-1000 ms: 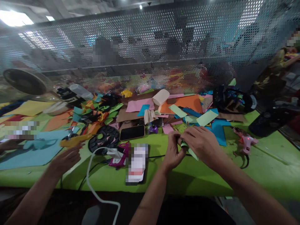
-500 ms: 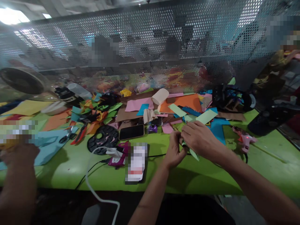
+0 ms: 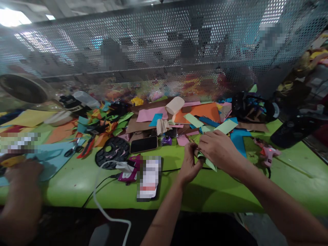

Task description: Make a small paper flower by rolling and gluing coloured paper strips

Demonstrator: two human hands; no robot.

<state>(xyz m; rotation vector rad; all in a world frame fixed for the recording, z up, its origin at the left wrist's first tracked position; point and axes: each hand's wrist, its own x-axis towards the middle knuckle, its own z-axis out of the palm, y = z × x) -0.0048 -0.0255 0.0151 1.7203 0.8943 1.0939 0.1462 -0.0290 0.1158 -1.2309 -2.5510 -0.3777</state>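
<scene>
Over the green tabletop (image 3: 225, 191), both my hands work close together on a strip of light green paper (image 3: 211, 166). My left hand (image 3: 190, 165) pinches its rolled end from the left, where a dark part shows between the fingers. From the right and above, my right hand (image 3: 217, 148) grips the same piece, its fingertips touching those of the left. A pointed end of the paper sticks out below the right palm. Much of the paper is hidden by the fingers. Light green strips (image 3: 225, 125) lie just beyond my hands.
To the right lie a pink glue gun (image 3: 268, 155) with a red light and a dark bottle (image 3: 289, 131). Leftward are two phones, one a black-screened phone (image 3: 144, 145), a round black tray (image 3: 112, 153) and scissors (image 3: 73, 150). Another person's hand (image 3: 24, 171) is at far left.
My hands stay nearly in place, with the green paper turned slightly between the fingers. At far left, the other person's hand and the yellow thing by it have shifted a little.
</scene>
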